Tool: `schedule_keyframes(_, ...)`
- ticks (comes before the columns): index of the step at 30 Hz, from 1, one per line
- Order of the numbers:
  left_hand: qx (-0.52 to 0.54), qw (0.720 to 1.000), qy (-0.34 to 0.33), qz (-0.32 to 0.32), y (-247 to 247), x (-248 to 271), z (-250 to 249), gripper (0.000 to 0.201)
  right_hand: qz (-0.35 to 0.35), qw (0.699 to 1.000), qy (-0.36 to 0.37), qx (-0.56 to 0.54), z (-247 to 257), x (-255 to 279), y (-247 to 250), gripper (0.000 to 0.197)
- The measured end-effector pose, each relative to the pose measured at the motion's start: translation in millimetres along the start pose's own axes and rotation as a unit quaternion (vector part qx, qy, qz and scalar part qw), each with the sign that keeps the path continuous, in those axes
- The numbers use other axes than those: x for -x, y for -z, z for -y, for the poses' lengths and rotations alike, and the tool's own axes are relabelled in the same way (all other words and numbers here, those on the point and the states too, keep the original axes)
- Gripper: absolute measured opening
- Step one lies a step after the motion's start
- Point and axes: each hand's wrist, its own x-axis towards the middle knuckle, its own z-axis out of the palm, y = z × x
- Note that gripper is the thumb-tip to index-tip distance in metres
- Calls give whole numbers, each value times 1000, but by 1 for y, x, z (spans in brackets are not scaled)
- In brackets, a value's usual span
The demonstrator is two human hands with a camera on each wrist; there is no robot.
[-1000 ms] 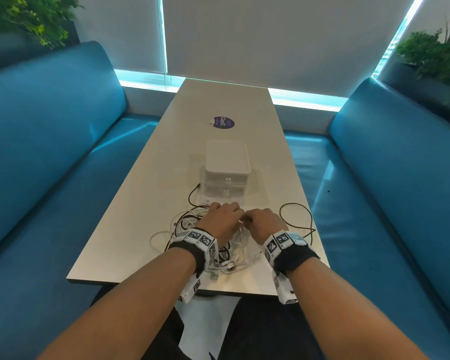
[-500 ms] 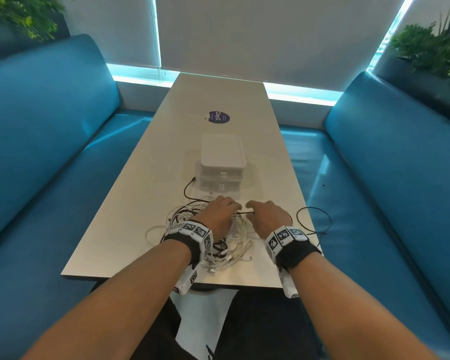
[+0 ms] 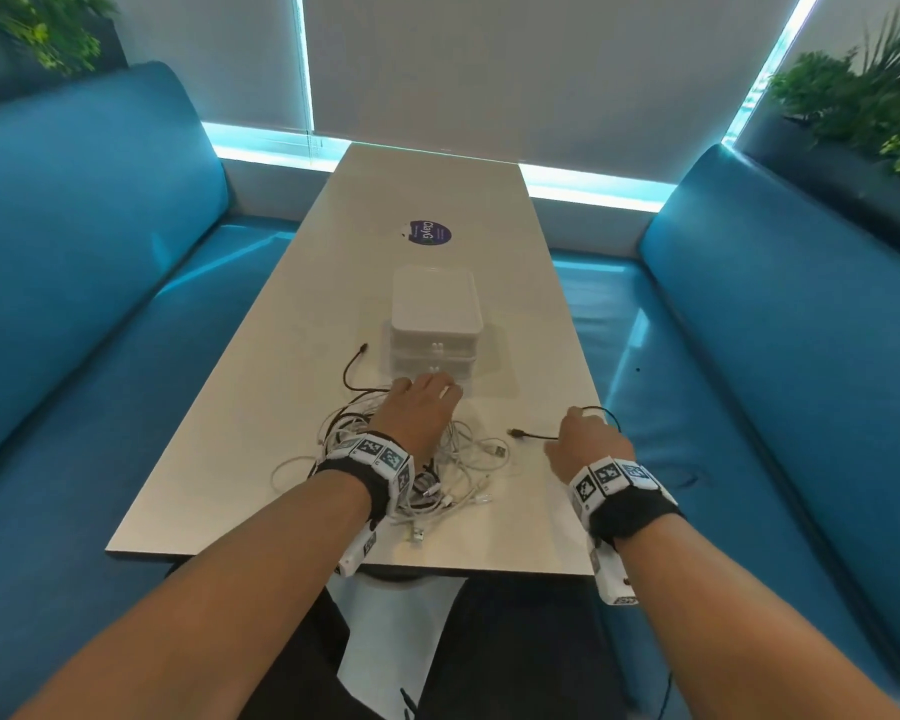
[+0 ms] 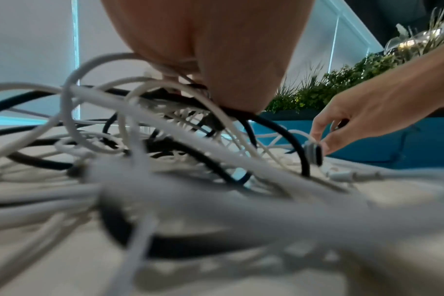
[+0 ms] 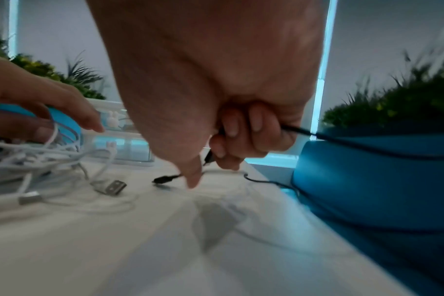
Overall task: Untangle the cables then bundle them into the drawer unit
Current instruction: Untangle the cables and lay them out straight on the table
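A tangle of white and black cables (image 3: pixel 458 459) lies on the near end of the table, in front of the white two-drawer unit (image 3: pixel 434 319), whose drawers are closed. My left hand (image 3: pixel 432 389) lies on the tangle with straight fingers and presses it down; its palm (image 4: pixel 228 60) covers the cables (image 4: pixel 165 144). To the right, my right hand (image 3: pixel 578 423) holds a thin black cable (image 3: pixel 533 435) in curled fingers (image 5: pixel 241 136). That cable's plug (image 5: pixel 162 179) lies on the table; the rest (image 5: pixel 355 146) trails off over the right edge.
The long white table (image 3: pixel 437 189) carries a purple sticker (image 3: pixel 430 232) beyond the drawer unit. Blue sofas stand on the left (image 3: pixel 74 252) and right (image 3: pixel 775 330), with plants behind both. Another black cable end (image 3: pixel 363 348) lies left of the unit.
My right hand has moved right, away from the left hand, drawing the black cable out of the tangle. The left hand stays on the pile.
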Motion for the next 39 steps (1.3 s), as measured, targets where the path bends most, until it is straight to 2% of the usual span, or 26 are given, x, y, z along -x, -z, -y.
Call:
schedule_keyframes(2,33,999,-9,-24,3,-1,-6,55,25,998,14,-49,7,2,-6,43)
schedule_keyframes(3,55,998,-18,-30,5,0,-7,51,25,997,31,-71,12,2,-10,44)
schedule_keyframes(8,105,988,-93,-61,14,14,-14,31,33,985,130,-107,31,7,-19,32)
schedule_keyframes(10,83,989,-118,-45,13,19,-18,31,34,986,121,-112,34,8,-18,27)
schedule_keyframes(13,17,989,-148,16,6,25,-24,43,12,985,74,-152,36,8,-17,17)
schedule_keyframes(15,-13,987,-152,54,2,27,-27,44,15,983,71,-170,35,7,-15,18)
schedule_keyframes(20,28,987,-117,103,3,20,-28,23,13,968,57,-243,33,7,-11,25)
schedule_keyframes(24,142,984,-65,85,6,10,-27,16,-10,947,37,-320,36,9,-1,28)
schedule_keyframes(29,153,984,-32,79,10,5,-23,14,45,952,45,-299,40,6,3,32)
schedule_keyframes(36,187,979,-5,85,8,0,-19,24,131,955,132,-232,33,18,-3,21)
schedule_keyframes(39,205,975,-5,87,7,-2,-17,28,118,948,137,-263,32,18,-6,20)
